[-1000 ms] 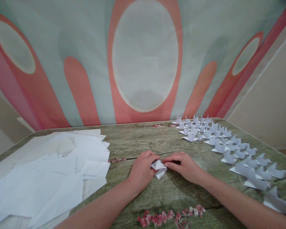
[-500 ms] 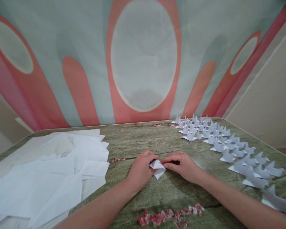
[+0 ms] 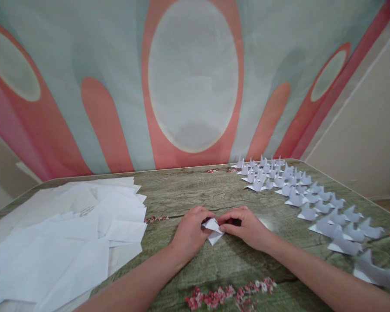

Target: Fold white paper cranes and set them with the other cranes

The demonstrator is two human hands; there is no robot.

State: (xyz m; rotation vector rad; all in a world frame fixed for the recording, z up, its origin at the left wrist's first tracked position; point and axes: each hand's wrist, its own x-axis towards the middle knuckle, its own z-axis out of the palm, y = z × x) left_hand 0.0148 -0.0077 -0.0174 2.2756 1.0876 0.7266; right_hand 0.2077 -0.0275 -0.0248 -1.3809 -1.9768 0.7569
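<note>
Head view, and both hands meet over one small folded white paper, mid-table and near the person! Left hand curls over its left side, fingers closed on it, seemingly to steady the piece; its thumb is mostly hidden. Right hand comes in opposite, thumb and forefinger pinching the right edge, a fingertip grip that suits small creases. Both wrists sit low over the wood-patterned table, which probably lends the fingers support. Over on the left, loose white sheets overlap in a broad spread, well apart from the paper and handy for the left arm. And on the right, folded paper birds stand in rough rows running far to near, their upright points likely safer there, beyond the working fingers!
</note>
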